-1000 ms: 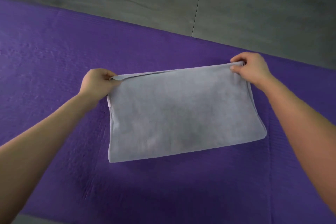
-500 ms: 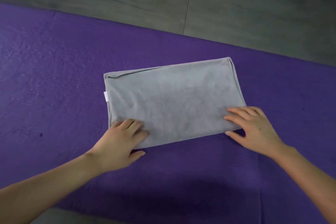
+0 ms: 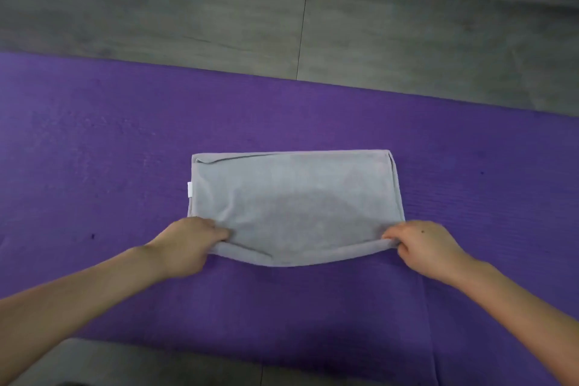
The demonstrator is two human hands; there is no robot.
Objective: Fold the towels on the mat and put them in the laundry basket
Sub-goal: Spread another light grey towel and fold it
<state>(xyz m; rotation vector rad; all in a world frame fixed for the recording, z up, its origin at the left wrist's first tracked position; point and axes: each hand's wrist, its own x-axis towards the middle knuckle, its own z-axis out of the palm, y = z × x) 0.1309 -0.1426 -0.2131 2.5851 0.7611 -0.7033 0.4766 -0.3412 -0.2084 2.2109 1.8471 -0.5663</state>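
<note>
Left hand (image 3: pixel 188 244) was on the near-left corner of the soft grey terry towel (image 3: pixel 297 197), grip closed round the cloth, fingers curled under the edge. Towel lay mid-mat, a tidy rectangle w/ layered edges showing along the far side, so at least one fold looked done. Near edge was lifted, sagging in a curve btwn the hands. Small white tag (image 3: pixel 190 190) stuck out on its left side. Right hand (image 3: pixel 429 247) mirrored it, grip pinching the near-right corner. My read: another fold was in hand, prob. near edge over to far. No basket in view, no other towels either, so the drop-off was left to do. Ribbed purple foam mat (image 3: pixel 94 150) looked matte and grippy; smooth grey plank floor (image 3: pixel 156 9) lay beyond.
</note>
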